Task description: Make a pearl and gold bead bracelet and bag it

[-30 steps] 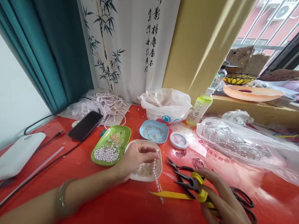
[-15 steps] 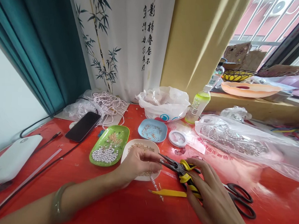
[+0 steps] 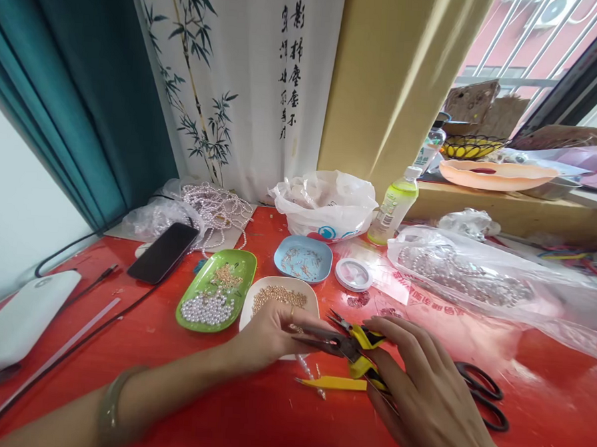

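Note:
My right hand [image 3: 411,363] is closed around long-nose pliers [image 3: 349,349] with yellow-and-black handles. Their dark jaws point left and lie across the fingertips of my left hand [image 3: 273,332], hiding part of them; a second narrow metal tip shows just above. My left hand is pinched over the white dish [image 3: 246,314] of small gold beads. A short strand of pale beads [image 3: 304,365] hangs below its fingers. Yellow tweezers [image 3: 335,383] lie beneath the pliers, one end near my right fingers.
A green tray [image 3: 186,314] of pearls and gold pieces, a blue dish [image 3: 305,242] of pins and a round lid [image 3: 353,275] stand behind. Black-handled scissors [image 3: 489,407] lie right. Bagged beads [image 3: 461,272], a bottle [image 3: 393,212] and a phone [image 3: 163,253] surround the work area.
My right hand has turned the pliers, so their jaws now reach further left and lower over my left fingertips. My left hand stays nearly in place; the view shifts slightly.

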A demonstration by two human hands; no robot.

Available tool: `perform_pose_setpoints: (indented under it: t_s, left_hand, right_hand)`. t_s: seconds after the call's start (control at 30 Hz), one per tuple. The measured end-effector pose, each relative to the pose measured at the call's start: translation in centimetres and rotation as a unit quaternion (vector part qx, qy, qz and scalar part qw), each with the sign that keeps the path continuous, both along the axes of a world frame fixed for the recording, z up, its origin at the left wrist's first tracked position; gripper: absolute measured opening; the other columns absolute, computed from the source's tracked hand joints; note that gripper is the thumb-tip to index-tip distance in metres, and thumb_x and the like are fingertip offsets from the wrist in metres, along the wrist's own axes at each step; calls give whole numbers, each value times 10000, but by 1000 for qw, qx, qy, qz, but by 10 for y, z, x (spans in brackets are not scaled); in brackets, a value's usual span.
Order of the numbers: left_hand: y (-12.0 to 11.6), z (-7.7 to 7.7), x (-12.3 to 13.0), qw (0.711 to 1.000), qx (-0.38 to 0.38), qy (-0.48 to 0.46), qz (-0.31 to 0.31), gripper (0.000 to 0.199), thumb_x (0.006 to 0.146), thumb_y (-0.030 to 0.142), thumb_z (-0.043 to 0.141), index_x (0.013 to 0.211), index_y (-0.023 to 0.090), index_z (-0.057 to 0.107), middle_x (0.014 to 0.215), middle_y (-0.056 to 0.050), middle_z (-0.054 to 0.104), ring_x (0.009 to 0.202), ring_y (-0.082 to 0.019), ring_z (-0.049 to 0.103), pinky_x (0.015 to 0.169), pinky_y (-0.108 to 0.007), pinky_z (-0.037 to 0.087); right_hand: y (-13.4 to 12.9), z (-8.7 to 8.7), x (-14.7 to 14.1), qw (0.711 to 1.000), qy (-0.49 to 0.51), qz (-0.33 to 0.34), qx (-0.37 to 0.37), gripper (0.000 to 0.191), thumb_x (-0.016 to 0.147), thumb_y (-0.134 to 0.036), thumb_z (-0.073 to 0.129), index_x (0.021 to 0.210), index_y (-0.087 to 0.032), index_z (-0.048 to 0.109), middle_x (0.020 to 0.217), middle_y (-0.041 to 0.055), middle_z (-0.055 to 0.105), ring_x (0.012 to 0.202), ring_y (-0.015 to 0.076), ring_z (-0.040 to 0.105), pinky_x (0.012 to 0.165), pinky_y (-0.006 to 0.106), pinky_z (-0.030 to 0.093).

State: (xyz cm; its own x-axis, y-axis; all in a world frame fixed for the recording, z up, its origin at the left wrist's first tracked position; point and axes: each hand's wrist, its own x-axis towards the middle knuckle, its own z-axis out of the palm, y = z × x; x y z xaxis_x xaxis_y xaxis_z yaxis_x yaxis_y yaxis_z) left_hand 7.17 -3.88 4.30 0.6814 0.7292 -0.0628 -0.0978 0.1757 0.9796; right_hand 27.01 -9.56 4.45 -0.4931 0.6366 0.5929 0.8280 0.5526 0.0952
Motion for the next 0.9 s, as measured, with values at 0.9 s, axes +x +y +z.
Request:
perform_pose_setpoints:
  t_s: [0.9]
  left_hand:
    - [0,-9,3,998,-57,8,12,176,619,184,669,794,181,689,844,-45,685,802,-162,617,763,-265,452]
  right_hand:
    - [5,-8,2,998,-56,10,27,174,783,-232,460,650,-159,545,766,98,604,673,194,545,548,296,442]
